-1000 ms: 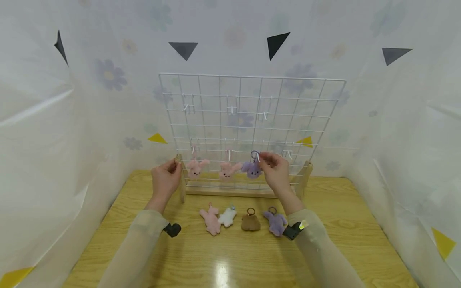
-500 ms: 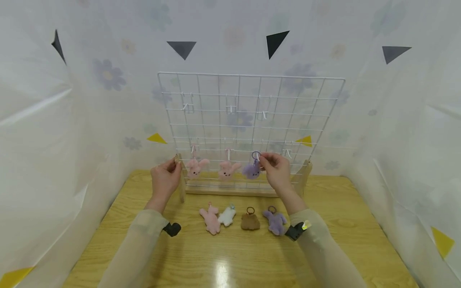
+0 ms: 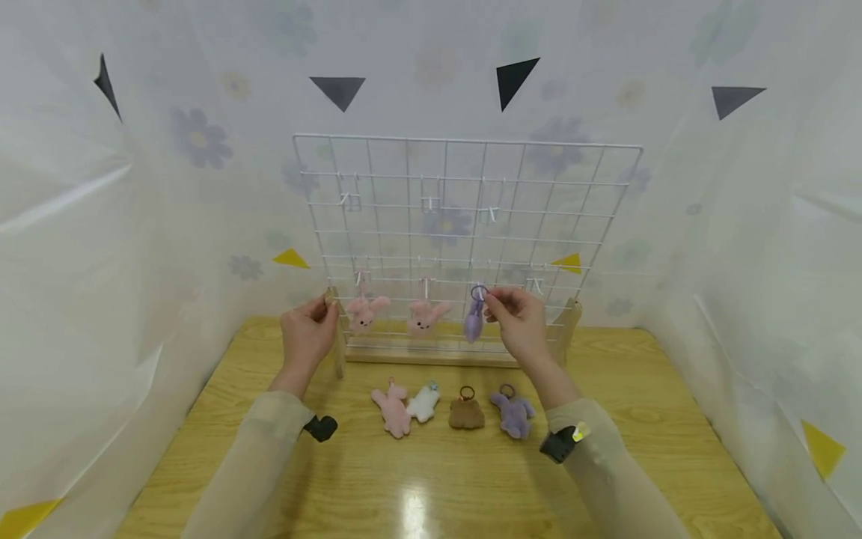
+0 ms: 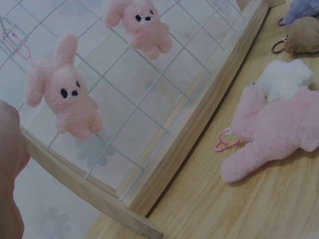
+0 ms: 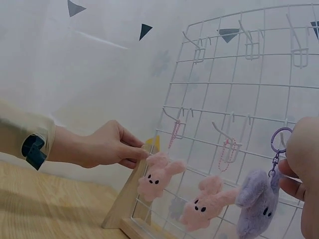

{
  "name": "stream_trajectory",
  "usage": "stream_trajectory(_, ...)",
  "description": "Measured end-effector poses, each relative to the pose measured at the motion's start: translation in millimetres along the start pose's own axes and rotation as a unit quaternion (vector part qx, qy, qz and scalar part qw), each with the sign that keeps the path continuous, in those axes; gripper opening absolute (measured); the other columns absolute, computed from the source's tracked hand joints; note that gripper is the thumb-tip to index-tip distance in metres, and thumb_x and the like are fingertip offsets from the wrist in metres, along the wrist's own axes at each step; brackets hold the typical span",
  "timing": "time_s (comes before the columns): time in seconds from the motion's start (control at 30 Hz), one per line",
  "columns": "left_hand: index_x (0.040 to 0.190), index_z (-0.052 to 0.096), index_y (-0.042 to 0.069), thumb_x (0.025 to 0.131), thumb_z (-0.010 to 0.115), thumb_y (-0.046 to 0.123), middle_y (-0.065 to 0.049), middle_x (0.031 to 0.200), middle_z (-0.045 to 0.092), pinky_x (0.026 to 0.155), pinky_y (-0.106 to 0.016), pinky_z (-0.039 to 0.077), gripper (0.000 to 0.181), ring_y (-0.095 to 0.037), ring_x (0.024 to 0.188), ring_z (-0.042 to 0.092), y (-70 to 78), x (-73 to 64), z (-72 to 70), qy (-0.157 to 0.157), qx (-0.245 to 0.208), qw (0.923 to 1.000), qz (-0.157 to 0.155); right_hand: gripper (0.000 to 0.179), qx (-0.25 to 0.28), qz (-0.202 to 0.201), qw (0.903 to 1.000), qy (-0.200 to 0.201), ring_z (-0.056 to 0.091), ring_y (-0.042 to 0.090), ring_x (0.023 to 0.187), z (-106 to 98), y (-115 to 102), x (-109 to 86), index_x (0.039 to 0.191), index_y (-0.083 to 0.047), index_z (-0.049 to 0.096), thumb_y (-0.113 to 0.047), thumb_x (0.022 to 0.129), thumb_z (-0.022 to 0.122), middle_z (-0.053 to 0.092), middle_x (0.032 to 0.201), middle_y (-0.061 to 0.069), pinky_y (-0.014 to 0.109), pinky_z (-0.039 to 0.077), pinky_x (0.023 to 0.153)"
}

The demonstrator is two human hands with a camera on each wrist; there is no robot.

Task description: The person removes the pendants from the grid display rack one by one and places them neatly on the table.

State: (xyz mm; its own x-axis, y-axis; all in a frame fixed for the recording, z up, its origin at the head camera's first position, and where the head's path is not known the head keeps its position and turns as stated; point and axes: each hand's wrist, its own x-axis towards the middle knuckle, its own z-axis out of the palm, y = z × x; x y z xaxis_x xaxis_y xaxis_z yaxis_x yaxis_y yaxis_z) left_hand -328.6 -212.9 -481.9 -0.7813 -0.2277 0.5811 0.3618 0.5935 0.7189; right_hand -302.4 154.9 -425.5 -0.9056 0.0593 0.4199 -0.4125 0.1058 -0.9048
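Left hand [image 3: 310,327], finger and thumb clamped on the wooden stand [image 5: 123,204]; then two pink rabbits [image 3: 364,316], hung on the wire grid [image 3: 468,141]. Next, the purple rabbit [image 3: 474,327], dangling before the grid, face-on a second ago and now turned edge-on, so it seems to swing freely, its facing unsettled. Last, the right hand [image 3: 524,322], fingertips pinched on the purple ring [image 5: 272,142]; whether that ring is over the hook [image 3: 481,293] I cannot tell.
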Motion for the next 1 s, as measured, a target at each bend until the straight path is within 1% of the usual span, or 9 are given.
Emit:
stream_trajectory(0.2, 0.118, 0.076, -0.007, 0.099, 0.074, 0.009, -0.024, 0.100, 0.077, 0.070, -0.042, 0.064, 0.025, -0.034, 0.085, 0.079, 1.1, -0.7, -0.6, 0.000, 0.001, 1.0000, -0.006, 0.017, 0.006, 0.006, 0.9999, -0.009, 0.068, 0.030, 0.077, -1, -9, -5.7, 0.108, 0.014, 0.070, -0.002, 0.103, 0.069, 0.068, 0.096, 0.033, 0.026, 0.061, 0.070)
stream_trajectory(0.37, 0.118, 0.075, -0.008, 0.099, 0.074, 0.009, -0.025, 0.100, 0.076, 0.069, -0.039, 0.064, 0.026, -0.035, 0.085, 0.078, 1.5, -1.5, -0.5, 0.000, 0.005, 1.0000, -0.006, 0.018, 0.003, 0.004, 0.9999, -0.016, 0.068, 0.023, 0.077, -3, -14, -11.9, 0.110, 0.013, 0.069, -0.003, 0.104, 0.068, 0.069, 0.098, 0.031, 0.025, 0.060, 0.072)
stream_trajectory(0.47, 0.118, 0.075, -0.008, 0.099, 0.074, 0.010, -0.025, 0.100, 0.076, 0.069, -0.037, 0.064, 0.026, -0.035, 0.085, 0.078, 1.6, -1.6, -0.4, 0.001, 0.004, 1.0000, -0.007, 0.017, 0.003, 0.006, 0.9998, -0.017, 0.068, 0.023, 0.077, -5, -16, -16.1, 0.110, 0.012, 0.069, -0.004, 0.104, 0.068, 0.069, 0.098, 0.030, 0.027, 0.061, 0.073)
stream_trajectory(0.6, 0.117, 0.075, -0.009, 0.098, 0.074, 0.008, -0.025, 0.100, 0.076, 0.070, -0.040, 0.064, 0.025, -0.035, 0.085, 0.078, 2.3, -1.6, -1.0, 0.002, 0.001, 1.0000, -0.004, 0.018, 0.004, 0.014, 0.9997, -0.021, 0.068, 0.023, 0.078, -7, -20, -22.7, 0.110, 0.012, 0.068, -0.005, 0.104, 0.068, 0.068, 0.096, 0.029, 0.029, 0.061, 0.075)
stream_trajectory(0.63, 0.117, 0.076, -0.009, 0.098, 0.075, 0.008, -0.025, 0.100, 0.076, 0.069, -0.038, 0.064, 0.025, -0.035, 0.085, 0.078, 2.3, -1.3, -1.2, 0.003, 0.001, 1.0000, -0.002, 0.018, 0.003, 0.016, 0.9996, -0.022, 0.068, 0.022, 0.078, -8, -21, -24.4, 0.110, 0.012, 0.068, -0.006, 0.105, 0.068, 0.068, 0.095, 0.028, 0.028, 0.061, 0.075)
stream_trajectory(0.8, 0.117, 0.075, -0.009, 0.098, 0.074, 0.007, -0.025, 0.099, 0.076, 0.070, -0.040, 0.064, 0.024, -0.035, 0.084, 0.078, 2.9, -1.2, -2.0, 0.004, 0.003, 1.0000, 0.002, 0.017, -0.001, 0.023, 0.9995, -0.021, 0.068, 0.019, 0.079, -12, -26, -32.3, 0.109, 0.011, 0.068, -0.005, 0.104, 0.068, 0.069, 0.095, 0.024, 0.028, 0.061, 0.076)
stream_trajectory(0.83, 0.117, 0.075, -0.009, 0.098, 0.075, 0.008, -0.025, 0.099, 0.076, 0.070, -0.040, 0.064, 0.025, -0.035, 0.084, 0.079, 2.6, -1.1, -1.8, 0.004, 0.004, 1.0000, 0.002, 0.017, -0.003, 0.021, 0.9996, -0.020, 0.068, 0.019, 0.079, -13, -26, -33.7, 0.109, 0.011, 0.068, -0.005, 0.104, 0.068, 0.069, 0.095, 0.025, 0.028, 0.061, 0.076)
stream_trajectory(0.87, 0.117, 0.076, -0.009, 0.098, 0.075, 0.008, -0.025, 0.099, 0.077, 0.070, -0.042, 0.064, 0.025, -0.035, 0.084, 0.079, 2.5, -1.3, -1.7, 0.003, 0.005, 1.0000, 0.002, 0.017, -0.002, 0.018, 0.9996, -0.020, 0.068, 0.019, 0.079, -14, -26, -35.1, 0.109, 0.012, 0.068, -0.004, 0.104, 0.068, 0.069, 0.096, 0.026, 0.028, 0.061, 0.076)
stream_trajectory(1.0, 0.117, 0.076, -0.009, 0.099, 0.074, 0.009, -0.025, 0.098, 0.077, 0.068, -0.039, 0.064, 0.025, -0.035, 0.083, 0.078, 1.6, -1.6, -1.1, 0.003, 0.007, 0.9999, 0.007, 0.016, 0.007, 0.001, 0.9997, -0.022, 0.069, 0.020, 0.078, -18, -28, -41.0, 0.108, 0.012, 0.067, -0.003, 0.104, 0.068, 0.067, 0.098, 0.033, 0.027, 0.062, 0.076)
